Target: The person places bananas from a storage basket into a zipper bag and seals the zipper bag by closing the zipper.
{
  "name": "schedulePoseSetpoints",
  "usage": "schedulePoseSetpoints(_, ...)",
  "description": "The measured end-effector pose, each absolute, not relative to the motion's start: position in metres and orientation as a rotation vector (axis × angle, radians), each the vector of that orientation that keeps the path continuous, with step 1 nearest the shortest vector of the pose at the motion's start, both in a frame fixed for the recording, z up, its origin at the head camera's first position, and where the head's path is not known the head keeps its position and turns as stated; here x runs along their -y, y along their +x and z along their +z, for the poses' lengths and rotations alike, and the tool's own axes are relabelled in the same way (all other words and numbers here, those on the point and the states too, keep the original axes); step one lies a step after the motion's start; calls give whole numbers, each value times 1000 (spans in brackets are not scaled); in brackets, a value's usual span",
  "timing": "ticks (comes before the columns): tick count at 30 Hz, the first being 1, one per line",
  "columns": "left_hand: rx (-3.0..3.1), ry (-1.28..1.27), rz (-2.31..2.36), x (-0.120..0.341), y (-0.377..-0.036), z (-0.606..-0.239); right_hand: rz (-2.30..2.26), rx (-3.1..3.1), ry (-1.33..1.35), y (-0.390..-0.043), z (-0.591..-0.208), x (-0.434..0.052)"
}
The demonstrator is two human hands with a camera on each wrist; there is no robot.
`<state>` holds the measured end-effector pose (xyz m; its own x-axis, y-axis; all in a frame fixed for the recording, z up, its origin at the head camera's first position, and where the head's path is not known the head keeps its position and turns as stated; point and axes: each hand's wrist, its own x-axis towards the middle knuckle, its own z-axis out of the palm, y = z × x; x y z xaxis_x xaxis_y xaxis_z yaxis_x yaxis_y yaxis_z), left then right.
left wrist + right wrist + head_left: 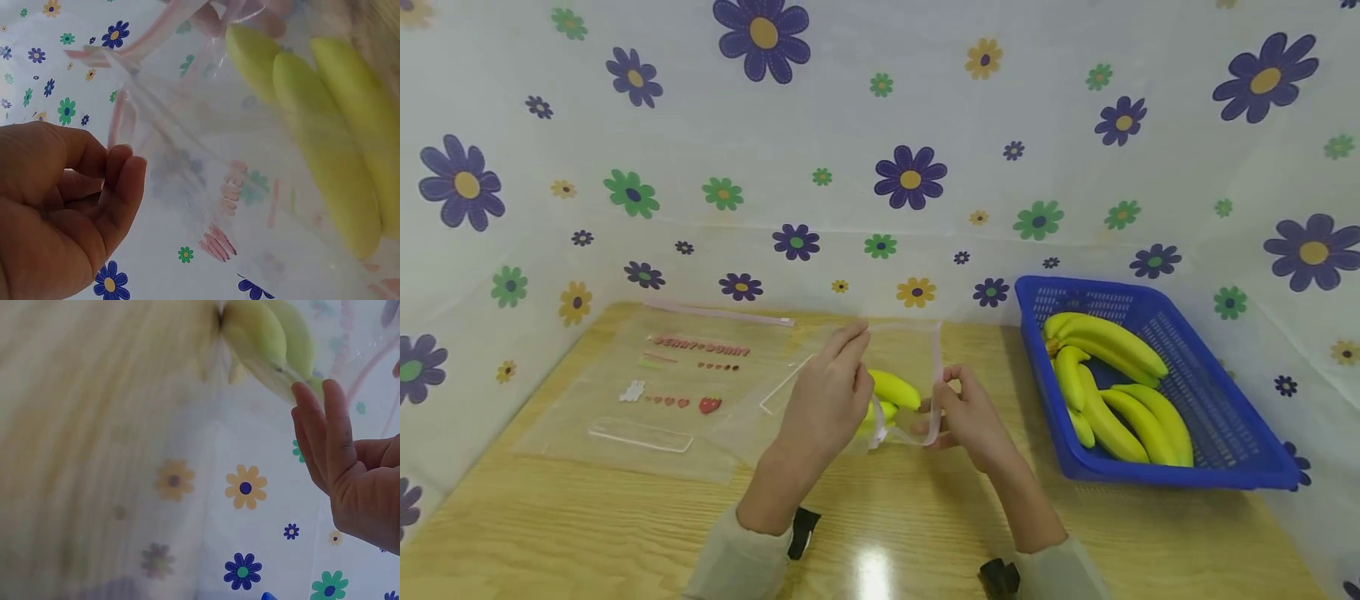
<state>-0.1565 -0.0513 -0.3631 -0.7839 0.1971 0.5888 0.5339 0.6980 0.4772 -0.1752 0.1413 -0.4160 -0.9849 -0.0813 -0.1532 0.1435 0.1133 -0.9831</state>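
A clear zip bag [917,433] with a pink zipper strip is held up over the wooden table [625,533], its mouth open toward me. Inside it lies a small bunch of yellow bananas [891,390]. My left hand [857,337] pinches the left side of the rim between thumb and fingertips. My right hand [946,390] pinches the pink strip on the right side. In the left wrist view the left hand [122,156] grips the clear film [187,169], with the bananas [325,125] behind it. The right wrist view has the right hand [325,394] just below the bananas [269,337].
A blue plastic basket [1225,467] with several bananas [1112,392] stands at the right. A second clear zip bag [647,400] with a printed strawberry lies flat at the left. Flowered sheets wall in the table on three sides.
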Motion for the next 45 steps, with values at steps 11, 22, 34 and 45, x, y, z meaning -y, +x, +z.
schedulePoseSetpoints(11,2329,-543,-898,44,-158,-374,-2237,-2122,90,-194,-404,-140)
schedulePoseSetpoints(22,2171,-504,-960,52,-163,-374,-2001,-2452,-30,-194,-403,-143)
schedulePoseSetpoints(34,2195,-540,-937,48,-165,-375,-1874,-2715,-24,-190,-398,-138)
schedulePoseSetpoints(45,2035,-687,-903,52,-158,-363,-2316,-2595,-289,-170,-372,-130)
